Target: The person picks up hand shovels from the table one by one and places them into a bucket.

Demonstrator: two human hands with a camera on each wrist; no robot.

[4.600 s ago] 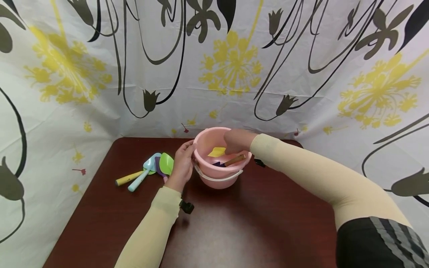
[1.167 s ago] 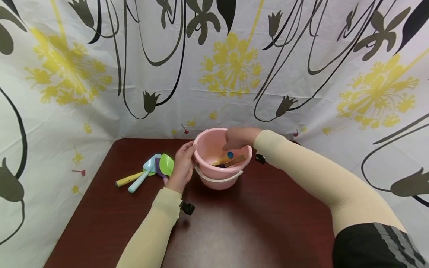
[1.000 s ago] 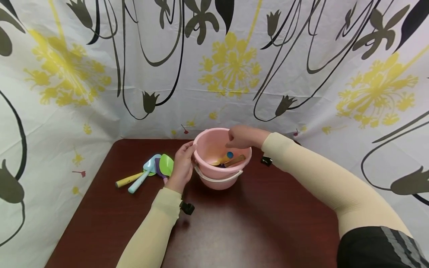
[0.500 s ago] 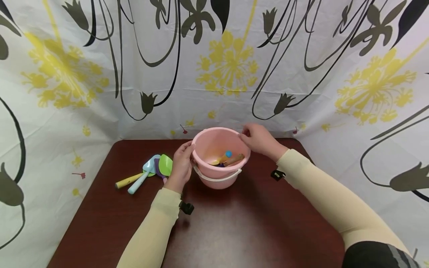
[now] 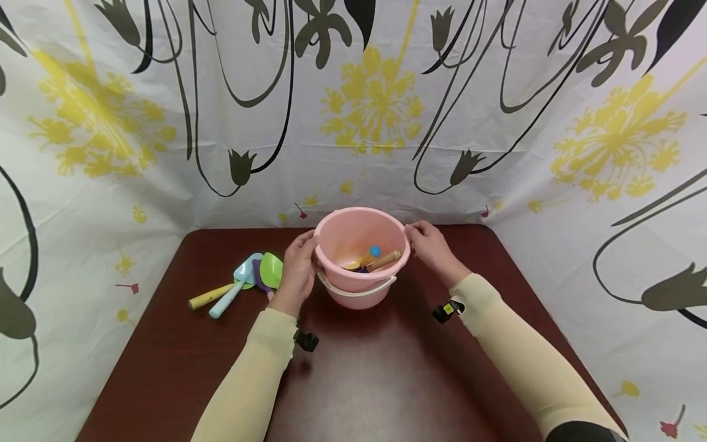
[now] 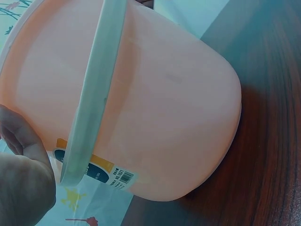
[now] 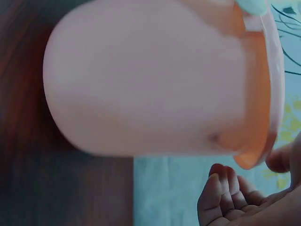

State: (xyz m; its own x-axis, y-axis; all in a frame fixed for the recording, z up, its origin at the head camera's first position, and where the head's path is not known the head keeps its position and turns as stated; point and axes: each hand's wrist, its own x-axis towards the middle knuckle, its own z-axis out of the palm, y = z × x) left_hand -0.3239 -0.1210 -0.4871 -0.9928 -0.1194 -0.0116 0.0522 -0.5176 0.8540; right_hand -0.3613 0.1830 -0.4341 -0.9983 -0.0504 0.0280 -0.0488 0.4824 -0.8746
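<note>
A pink bucket (image 5: 353,282) with a white handle (image 5: 361,293) stands upright on the table in the head view. My left hand (image 5: 298,273) pinches its rim on the left. At the right side of the rim is my right hand (image 5: 436,248); in the right wrist view its thumb (image 7: 280,159) is close to the rim and its fingers are loosely bent below, clear of the wall. Inside the bucket lie a wooden-handled tool (image 5: 385,260) with a dark purple end and a yellow tool with a blue tip (image 5: 375,251).
Left of the bucket lies a pile of toy shovels: a light blue one (image 5: 225,299), a green one (image 5: 270,270), a purple one and one with a yellow handle (image 5: 210,296). The dark red table (image 5: 353,374) meets a patterned curtain (image 5: 353,123) at the back.
My right hand has come out of the bucket and moved to the right, to beside the rim. A yellow tool with a blue tip now lies inside. The left hand stays on the rim.
</note>
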